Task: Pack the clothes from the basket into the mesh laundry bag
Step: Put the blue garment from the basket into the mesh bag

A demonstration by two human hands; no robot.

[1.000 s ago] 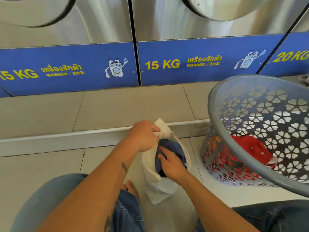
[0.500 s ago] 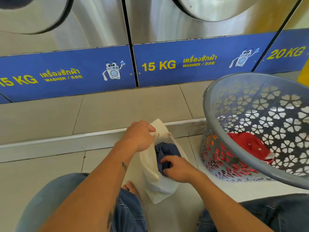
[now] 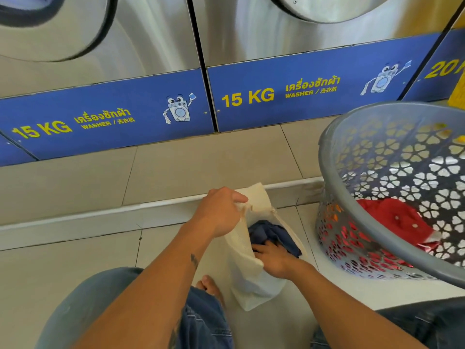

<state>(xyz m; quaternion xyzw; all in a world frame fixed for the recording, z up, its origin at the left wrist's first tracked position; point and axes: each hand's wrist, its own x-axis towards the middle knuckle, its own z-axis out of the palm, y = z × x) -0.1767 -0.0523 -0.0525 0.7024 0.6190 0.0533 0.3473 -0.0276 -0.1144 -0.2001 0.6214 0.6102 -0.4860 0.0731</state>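
Note:
A cream mesh laundry bag stands on the tiled floor between my knees. My left hand is shut on the bag's upper rim and holds its mouth apart. A dark blue garment sits in the bag's mouth. My right hand lies on the near side of that garment, its fingers tucked into the bag against the cloth. To the right a grey perforated basket tilts toward me, with a red garment lying at its bottom.
Steel washing machines with blue "15 KG" panels line the wall ahead. A raised tiled step with a white edge runs under them. My knees in blue jeans and a bare foot frame the bag.
My right hand has slid toward me along the blue garment, pressing it lower into the bag. The left hand keeps its hold on the rim. The view has shifted slightly.

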